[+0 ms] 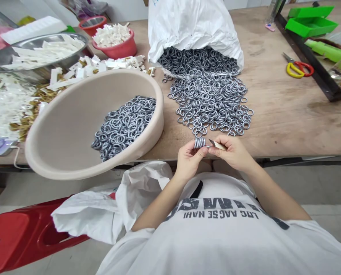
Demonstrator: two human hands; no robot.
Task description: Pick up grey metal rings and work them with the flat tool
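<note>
My left hand is closed on a short row of grey rings at the table's front edge. Close against it, my right hand grips a small knife with a pale handle and a dark blade pointing toward the rings. The thumbs of both hands nearly meet. Just beyond the hands lies a pile of loose grey rings, spilling from a white sack. To the left, a large beige basin holds many more rings.
Scissors with red and yellow handles lie at the right, near a dark metal frame and green trays. White pieces fill a metal bowl and a red bowl at the back left. A red stool stands below.
</note>
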